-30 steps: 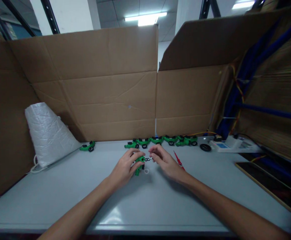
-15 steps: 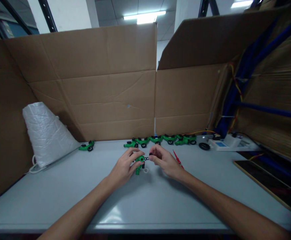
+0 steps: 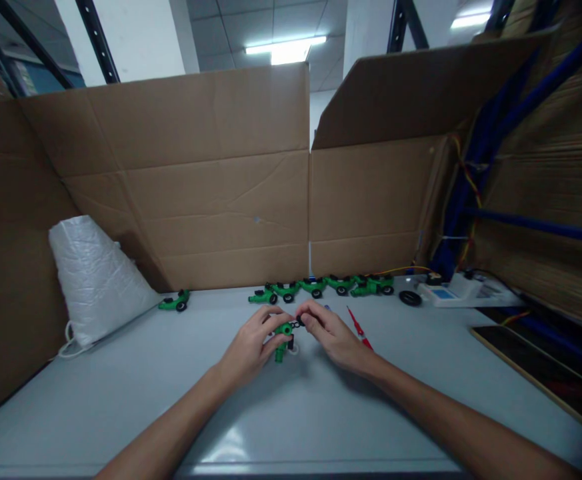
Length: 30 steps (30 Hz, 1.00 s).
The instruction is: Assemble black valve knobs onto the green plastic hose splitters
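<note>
My left hand [image 3: 251, 344] is closed round a small green plastic part [image 3: 283, 335] held just above the grey table [image 3: 121, 387]. My right hand [image 3: 331, 335] pinches a small black ring [image 3: 299, 323] right at the green part's end. A tiny pale ring lies under the part on the table. Both hands meet at mid-table, fingers curled.
A row of several green parts with black wheels [image 3: 321, 288] lines the cardboard wall [image 3: 195, 200] at the back. One more green part [image 3: 175, 302] sits apart at the left near a white woven bag [image 3: 93, 277]. A red tool [image 3: 359, 328], a black wheel [image 3: 410, 298], a white device [image 3: 453, 290] and a dark board [image 3: 545, 370] lie right.
My right hand has closed in on the left until the black ring meets the green part. The camera tilted slightly; the hands stay at the same spot on the table.
</note>
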Available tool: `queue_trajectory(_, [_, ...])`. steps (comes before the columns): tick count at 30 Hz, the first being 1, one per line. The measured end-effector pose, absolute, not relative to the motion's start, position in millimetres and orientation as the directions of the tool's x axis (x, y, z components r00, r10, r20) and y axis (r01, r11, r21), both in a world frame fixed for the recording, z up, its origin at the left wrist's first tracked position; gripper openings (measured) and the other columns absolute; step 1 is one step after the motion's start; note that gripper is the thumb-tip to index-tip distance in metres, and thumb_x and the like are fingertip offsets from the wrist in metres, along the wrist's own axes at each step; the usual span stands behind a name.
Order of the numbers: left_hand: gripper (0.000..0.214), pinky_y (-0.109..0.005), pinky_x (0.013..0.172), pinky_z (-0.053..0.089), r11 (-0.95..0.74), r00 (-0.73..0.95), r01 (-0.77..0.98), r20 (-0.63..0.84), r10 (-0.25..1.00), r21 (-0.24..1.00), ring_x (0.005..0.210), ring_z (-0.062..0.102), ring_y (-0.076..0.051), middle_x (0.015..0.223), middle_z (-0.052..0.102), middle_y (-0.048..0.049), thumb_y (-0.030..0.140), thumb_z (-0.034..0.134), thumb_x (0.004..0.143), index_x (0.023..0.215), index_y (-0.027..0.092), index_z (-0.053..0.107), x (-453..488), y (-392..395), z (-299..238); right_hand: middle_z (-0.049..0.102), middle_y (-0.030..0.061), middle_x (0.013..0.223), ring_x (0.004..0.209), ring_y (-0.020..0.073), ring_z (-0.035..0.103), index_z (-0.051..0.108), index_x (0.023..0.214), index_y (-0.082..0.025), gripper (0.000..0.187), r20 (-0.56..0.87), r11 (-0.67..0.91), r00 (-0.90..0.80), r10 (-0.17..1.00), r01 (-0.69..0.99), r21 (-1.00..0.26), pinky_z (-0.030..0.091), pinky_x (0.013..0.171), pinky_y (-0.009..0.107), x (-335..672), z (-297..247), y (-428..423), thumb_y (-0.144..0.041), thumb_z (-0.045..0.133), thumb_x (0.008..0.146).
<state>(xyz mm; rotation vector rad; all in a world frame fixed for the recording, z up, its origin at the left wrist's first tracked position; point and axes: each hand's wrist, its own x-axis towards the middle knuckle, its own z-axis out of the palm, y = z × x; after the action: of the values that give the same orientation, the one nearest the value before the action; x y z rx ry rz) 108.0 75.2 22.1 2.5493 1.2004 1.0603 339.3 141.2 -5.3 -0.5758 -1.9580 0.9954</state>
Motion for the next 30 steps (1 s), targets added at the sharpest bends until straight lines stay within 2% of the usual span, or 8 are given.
queue_trajectory(7, [0.031, -0.036, 0.102, 0.053, -0.629, 0.426, 0.603, 0.469, 0.774, 0.491, 0.113, 0.068, -0.023, 0.125, 0.07, -0.0093, 0.04, 0.054, 0.11, 0.133, 0.025, 0.067, 112, 76, 21, 0.055, -0.002, 0.089, 0.072, 0.0166, 0.05, 0.055, 0.113, -0.027, 0.026, 0.433, 0.505, -0.516, 0.739, 0.0, -0.863, 0.041, 0.067, 0.029, 338, -13, 144, -0.052, 0.053, 0.108])
queue_trajectory(12, [0.028, -0.03, 0.083, 0.051, -0.522, 0.315, 0.579, 0.418, 0.852, 0.626, 0.088, 0.067, -0.019, 0.101, 0.073, -0.0055, 0.041, 0.059, 0.107, 0.121, 0.02, 0.07, 115, 77, 18, 0.058, -0.0019, 0.086, 0.074, 0.0177, 0.056, 0.056, 0.108, -0.026, 0.023, 0.42, 0.512, -0.525, 0.74, 0.035, -0.859, 0.043, 0.069, 0.03, 337, -13, 143, -0.048, 0.056, 0.107])
queue_trajectory(14, [0.027, -0.027, 0.077, 0.048, -0.484, 0.286, 0.551, 0.392, 0.875, 0.679, 0.08, 0.063, -0.018, 0.093, 0.07, -0.0031, 0.042, 0.061, 0.106, 0.117, 0.019, 0.069, 116, 78, 16, 0.06, -0.0012, 0.087, 0.076, 0.018, 0.058, 0.057, 0.107, -0.025, 0.023, 0.417, 0.514, -0.538, 0.732, 0.036, -0.857, 0.045, 0.07, 0.031, 337, -10, 140, -0.048, 0.056, 0.107])
queue_trajectory(17, [0.032, -0.025, 0.071, 0.043, -0.432, 0.24, 0.512, 0.359, 0.902, 0.742, 0.073, 0.056, -0.016, 0.081, 0.063, 0.0002, 0.049, 0.058, 0.106, 0.101, 0.018, 0.066, 115, 81, 11, 0.061, -0.001, 0.086, 0.076, 0.0184, 0.06, 0.057, 0.105, -0.024, 0.023, 0.417, 0.519, -0.552, 0.722, 0.032, -0.854, 0.045, 0.071, 0.031, 337, -6, 136, -0.047, 0.056, 0.107])
queue_trajectory(19, [0.039, -0.025, 0.07, 0.041, -0.41, 0.227, 0.478, 0.342, 0.912, 0.777, 0.072, 0.052, -0.015, 0.078, 0.058, 0.0013, 0.053, 0.053, 0.107, 0.093, 0.018, 0.062, 114, 84, 7, 0.062, -0.0008, 0.084, 0.076, 0.0185, 0.059, 0.057, 0.102, -0.024, 0.025, 0.418, 0.521, -0.556, 0.718, 0.032, -0.853, 0.045, 0.071, 0.031, 337, -4, 134, -0.049, 0.057, 0.107])
queue_trajectory(22, [0.042, -0.026, 0.072, 0.04, -0.408, 0.242, 0.418, 0.333, 0.911, 0.812, 0.076, 0.05, -0.015, 0.081, 0.054, 0.0008, 0.055, 0.048, 0.109, 0.093, 0.018, 0.06, 114, 87, 4, 0.062, -0.0004, 0.082, 0.073, 0.0182, 0.059, 0.057, 0.099, -0.024, 0.032, 0.408, 0.484, -0.557, 0.723, -0.012, -0.875, 0.046, 0.07, 0.032, 334, -5, 133, -0.055, 0.059, 0.105])
queue_trajectory(27, [0.046, -0.027, 0.076, 0.041, -0.395, 0.263, 0.367, 0.314, 0.912, 0.842, 0.081, 0.051, -0.017, 0.084, 0.054, -0.0009, 0.059, 0.048, 0.108, 0.094, 0.017, 0.06, 115, 89, 3, 0.063, -0.0015, 0.073, 0.063, 0.0166, 0.058, 0.056, 0.094, -0.024, 0.051, 0.312, 0.303, -0.575, 0.757, -0.114, -0.946, 0.045, 0.062, 0.03, 329, -10, 138, -0.075, 0.061, 0.096])
queue_trajectory(30, [0.048, -0.027, 0.075, 0.042, -0.378, 0.268, 0.341, 0.296, 0.917, 0.861, 0.08, 0.051, -0.016, 0.083, 0.054, -0.0009, 0.062, 0.049, 0.107, 0.092, 0.017, 0.06, 115, 89, 2, 0.064, -0.0014, 0.071, 0.06, 0.0159, 0.058, 0.057, 0.094, -0.023, 0.057, 0.265, 0.234, -0.583, 0.768, -0.128, -0.964, 0.045, 0.059, 0.029, 329, -10, 140, -0.079, 0.065, 0.09])
